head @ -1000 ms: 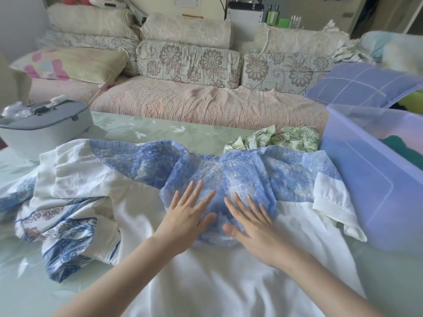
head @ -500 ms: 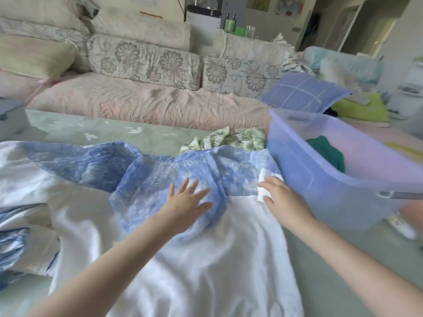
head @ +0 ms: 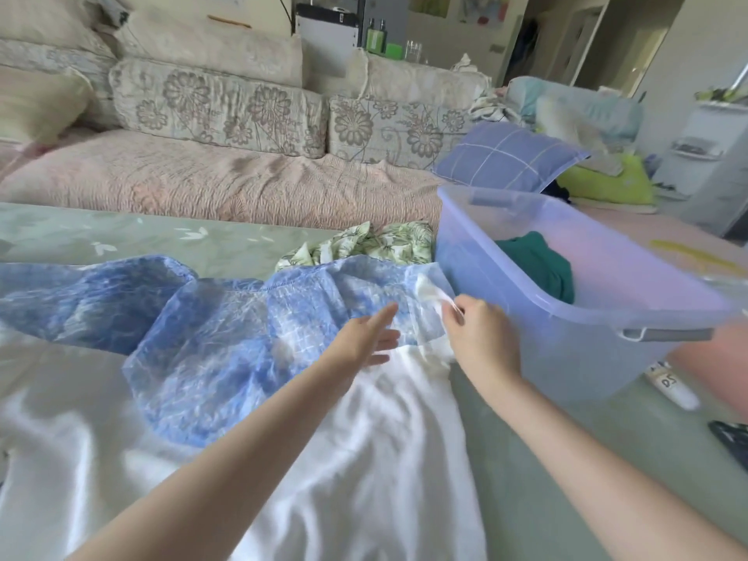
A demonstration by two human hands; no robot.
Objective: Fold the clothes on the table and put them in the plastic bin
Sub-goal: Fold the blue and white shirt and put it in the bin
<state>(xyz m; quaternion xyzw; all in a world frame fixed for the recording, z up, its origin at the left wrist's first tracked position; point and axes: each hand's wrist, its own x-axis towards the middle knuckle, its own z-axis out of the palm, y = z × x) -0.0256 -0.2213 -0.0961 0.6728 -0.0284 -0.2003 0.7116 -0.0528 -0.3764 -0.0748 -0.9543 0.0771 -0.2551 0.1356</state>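
Here, a person's left hand (head: 361, 338) reaches forward, fingers straight and loosely spread over the blue top of a dress (head: 226, 358) laid across the table (head: 526, 479); whether it touches the cloth is unclear. The right hand (head: 479, 338) pinches the dress's white sleeve (head: 430, 288) between thumb and fingers, just beside the bin (head: 574, 358). A green garment (head: 540, 269) lies inside the bin, and a leaf-print cloth (head: 376, 244) sits behind the dress.
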